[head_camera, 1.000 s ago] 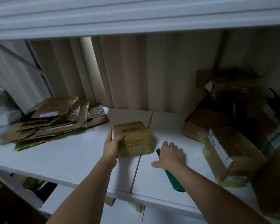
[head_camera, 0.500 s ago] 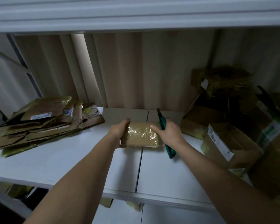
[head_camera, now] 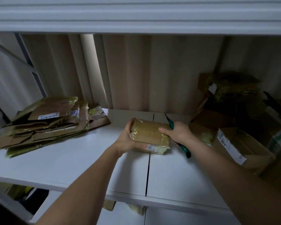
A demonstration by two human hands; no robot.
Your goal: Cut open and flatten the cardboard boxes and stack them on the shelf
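A small taped cardboard box (head_camera: pixel 148 133) is held just above the white shelf (head_camera: pixel 71 159) near its middle. My left hand (head_camera: pixel 128 138) grips the box's left end, thumb on top. My right hand (head_camera: pixel 177 133) holds a green-handled box cutter (head_camera: pixel 184 147) in its curled fingers, blade pointing toward the back wall, while its thumb presses the box's right end. A pile of flattened cardboard boxes (head_camera: pixel 47 120) lies at the shelf's left.
Several unflattened cardboard boxes (head_camera: pixel 234 143) crowd the shelf's right side, some stacked against the back wall. An upper shelf edge (head_camera: pixel 136 15) runs overhead. A lower shelf with more cardboard shows below the front edge.
My right hand picked the cutter up off the shelf and came to the box's right end. Both hands lifted and turned the box, so a labelled side now faces me.
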